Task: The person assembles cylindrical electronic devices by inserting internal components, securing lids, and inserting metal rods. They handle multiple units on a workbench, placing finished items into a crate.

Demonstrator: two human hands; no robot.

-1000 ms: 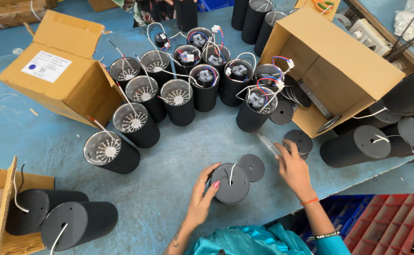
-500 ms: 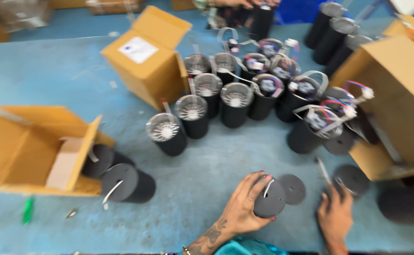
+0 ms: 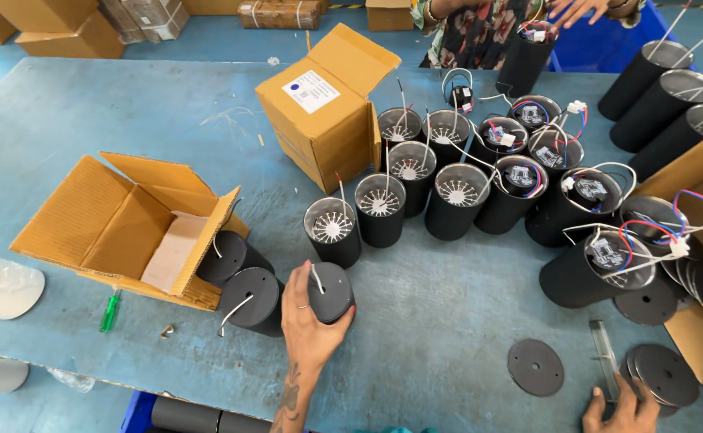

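Blue table (image 3: 448, 321), capped black cylinder (image 3: 331, 290)

Large table (image 3: 111, 120), worn blue top, scuffed and scratched. Blue floor (image 3: 231, 36) beyond far edge. Brown cardboard cartons (image 3: 43, 24) stacked on floor at top left, taped carton (image 3: 279, 12) further right. Bright, even light, soft shadows.

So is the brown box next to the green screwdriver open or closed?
Open. The brown box lies on its side on the table, flaps spread wide, inside showing, near the green screwdriver.
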